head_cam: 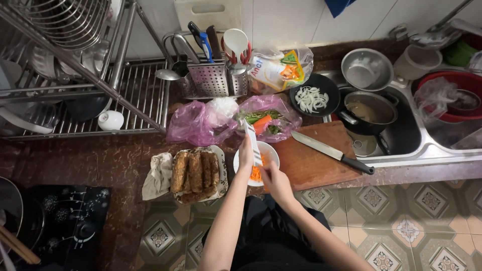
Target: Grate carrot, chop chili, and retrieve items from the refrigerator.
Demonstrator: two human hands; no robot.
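Surface: we are looking down at a dark reddish stone counter, with patterned floor tiles running below its front edge and white wall tiles behind.
Landmark: we are taking the white bowl as our reference; it is sitting at the counter's front edge, with orange carrot shreds lying inside it.
Left hand: our left hand is closing its fingers around the white grater, which is standing tilted over the bowl.
Right hand: our right hand is hovering over the bowl's near rim with fingers curled; we cannot tell what they are gripping.
Left of bowl: a plate of browned fried pieces is lying just beside it, and a crumpled cloth beyond that.
Right of bowl: a wooden cutting board is touching it, carrying a black-handled knife.
Behind bowl: purple plastic bags holding carrot and greens are crowding the space, with a metal utensil holder and a dark dish of sliced onion farther back.
Far right of bowl: a steel sink is holding a pot and a red basin.
Far left of bowl: a wire dish rack and a black cooktop are standing well apart from it.
Open room: bare counter is showing left of the plate.
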